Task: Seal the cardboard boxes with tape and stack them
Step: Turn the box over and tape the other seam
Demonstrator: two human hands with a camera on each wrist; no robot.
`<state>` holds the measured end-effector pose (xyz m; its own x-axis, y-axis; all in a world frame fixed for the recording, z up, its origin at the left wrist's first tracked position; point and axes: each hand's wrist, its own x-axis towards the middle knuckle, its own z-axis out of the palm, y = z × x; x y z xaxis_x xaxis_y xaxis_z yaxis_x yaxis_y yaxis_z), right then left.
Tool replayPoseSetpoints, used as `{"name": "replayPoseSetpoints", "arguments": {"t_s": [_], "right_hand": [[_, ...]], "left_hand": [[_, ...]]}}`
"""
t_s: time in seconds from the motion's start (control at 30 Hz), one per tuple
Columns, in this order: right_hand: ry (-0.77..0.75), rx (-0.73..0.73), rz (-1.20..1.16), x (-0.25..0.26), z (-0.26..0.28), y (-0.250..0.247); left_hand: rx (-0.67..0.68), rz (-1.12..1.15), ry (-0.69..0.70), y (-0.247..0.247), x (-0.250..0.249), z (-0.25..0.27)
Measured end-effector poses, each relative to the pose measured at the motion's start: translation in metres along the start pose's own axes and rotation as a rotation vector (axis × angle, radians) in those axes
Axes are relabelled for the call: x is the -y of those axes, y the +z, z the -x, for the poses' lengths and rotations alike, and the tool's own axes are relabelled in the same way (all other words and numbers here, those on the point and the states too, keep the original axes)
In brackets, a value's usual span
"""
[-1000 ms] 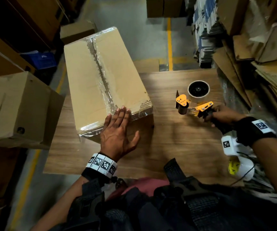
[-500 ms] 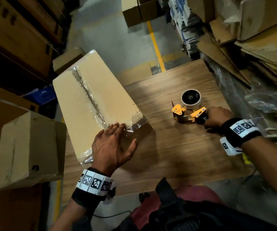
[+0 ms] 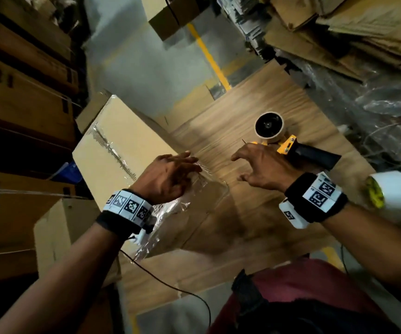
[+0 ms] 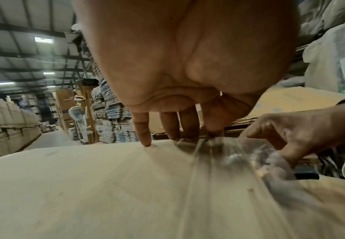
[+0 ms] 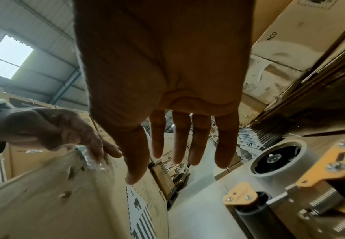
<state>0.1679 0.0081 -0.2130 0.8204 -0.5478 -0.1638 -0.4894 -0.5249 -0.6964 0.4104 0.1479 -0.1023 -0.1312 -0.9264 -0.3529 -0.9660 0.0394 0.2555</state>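
1. Cardboard box [image 3: 112,150], taped along its seam, lies on the wooden table [image 3: 262,112]
2. Left hand [image 3: 168,177] rests straight fingers on the box's near edge
3. Right hand [image 3: 264,169] hovers empty, fingers spread, beside the tape dispenser [image 3: 288,143]

Both forearms reach forward, each wrist wrapped in a black band carrying white coded markers. The left hand [image 3: 168,178] is palm down over the near corner of the cardboard box [image 3: 112,150], its fingers [image 4: 144,129] nearly straight, tips touching the box top at the taped edge. The right hand [image 3: 263,168] hovers just to the right of that same corner, apart from the box, palm down, fingers [image 5: 196,137] spread and loosely extended, thumb pointing toward the left hand. It holds nothing.
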Motion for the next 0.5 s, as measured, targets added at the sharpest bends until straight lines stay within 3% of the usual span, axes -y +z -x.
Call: {"name": "replayPoseSetpoints", "arguments": {"t_s": [0.1, 0.23, 0.4, 0.43, 0.5], "right_hand": [[-0.001, -0.027, -0.042, -0.011, 0.005, 0.006], [-0.032, -0.035, -0.078, -0.017, 0.007, 0.012], [-0.154, 0.0, -0.126, 0.001, -0.001, 0.021], [-0.158, -0.003, -0.12, 0.003, -0.002, 0.022], [-0.161, -0.033, -0.168, 0.006, -0.004, 0.025]], "left_hand": [[0.03, -0.073, -0.017, -0.002, 0.001, -0.008], [0.173, -0.096, -0.15, -0.006, -0.006, -0.02], [0.396, -0.156, -0.207, -0.017, -0.016, -0.037], [0.388, -0.108, -0.216, -0.02, -0.013, -0.038], [0.238, 0.07, -0.261, -0.028, -0.005, -0.032]]}}
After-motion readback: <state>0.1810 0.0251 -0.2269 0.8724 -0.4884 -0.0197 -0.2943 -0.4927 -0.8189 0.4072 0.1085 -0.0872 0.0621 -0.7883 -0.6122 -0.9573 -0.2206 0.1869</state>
